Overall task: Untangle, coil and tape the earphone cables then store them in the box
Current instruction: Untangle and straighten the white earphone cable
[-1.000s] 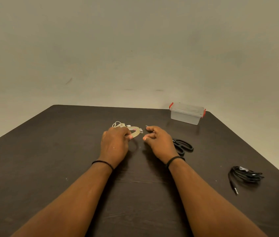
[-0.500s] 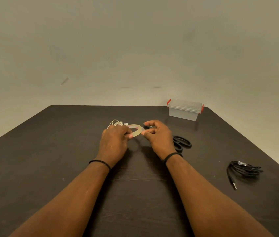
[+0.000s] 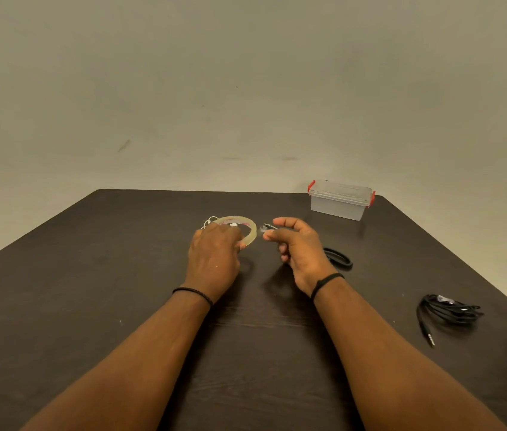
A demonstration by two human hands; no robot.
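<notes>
Since half a second ago the hands have drawn apart: the right hand [image 3: 300, 247] is pulled a little to the right, away from the tape roll [image 3: 247, 231], and a short clear strip of tape [image 3: 266, 228] is now stretched between them. Both forearms are reached forward over the dark wooden table [image 3: 90, 290], each wrist ringed by a thin black band. The left hand [image 3: 214, 256] is held palm down, its fingers curled over the near side of the roll and clamped on it. The right hand is turned with its thumb side up; thumb and forefinger are pinched together on the free end of the strip, the other fingers loosely curled beneath.

The roll is a flat, translucent yellowish ring, tilted slightly up toward the far edge. The strip runs left to right. Behind the left hand a thin white earphone cable [image 3: 210, 219] is seen as small loops, mostly hidden.

Black-handled scissors [image 3: 339, 259] are laid just right of the right wrist. A clear plastic box [image 3: 340, 200] with red clips, lid on, is set at the far right corner. A black cable [image 3: 446, 311] is bunched near the right edge, its plug pointed toward the near edge.
</notes>
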